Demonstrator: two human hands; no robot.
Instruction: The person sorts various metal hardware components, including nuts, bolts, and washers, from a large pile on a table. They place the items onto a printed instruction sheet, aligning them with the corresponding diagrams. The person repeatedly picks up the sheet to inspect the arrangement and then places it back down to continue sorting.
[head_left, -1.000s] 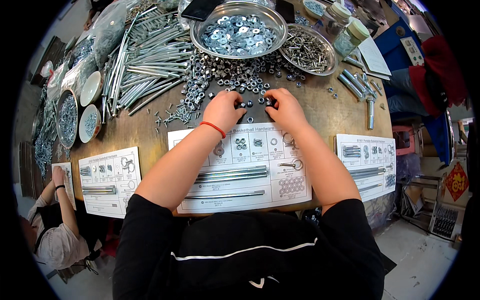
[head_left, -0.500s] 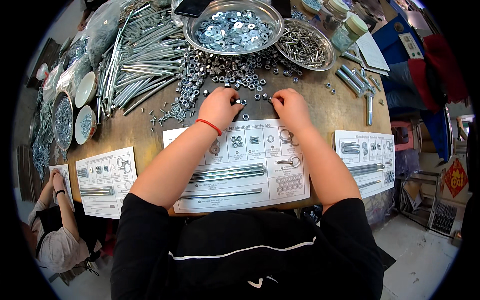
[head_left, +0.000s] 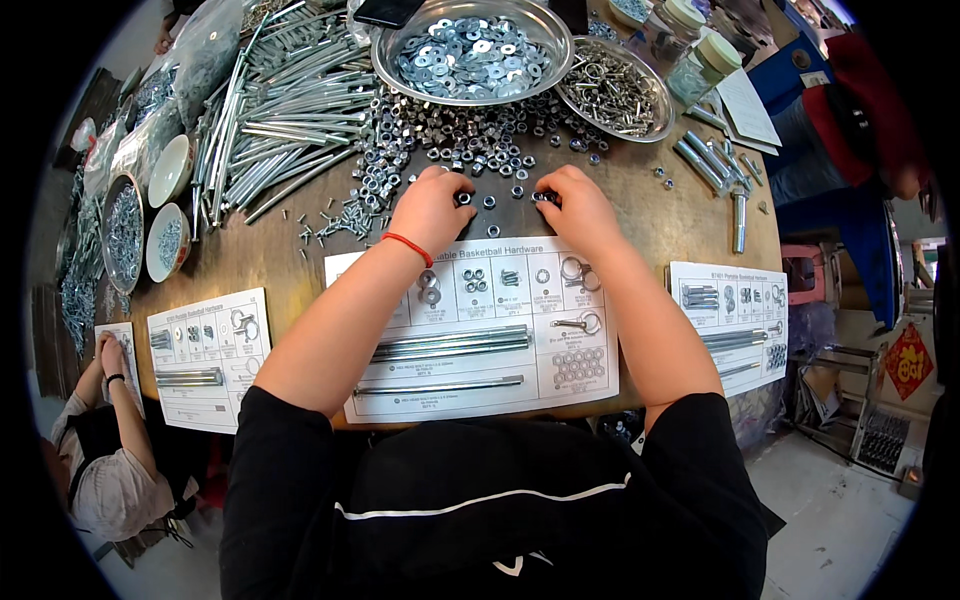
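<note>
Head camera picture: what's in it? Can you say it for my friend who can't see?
A person's left hand and right hand hold small metal nuts just beyond a printed parts sheet on a brown table. Farther back are heaped nuts, long bolts and a steel bowl of washers.

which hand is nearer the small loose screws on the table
Left. The left hand is just to the right of the small loose screws; the right hand is farther right, past the left hand.

Black headings [head_left: 500, 248] on three white sheets [head_left: 480, 325]; a gold character on a red diamond sign [head_left: 908, 364].
</note>
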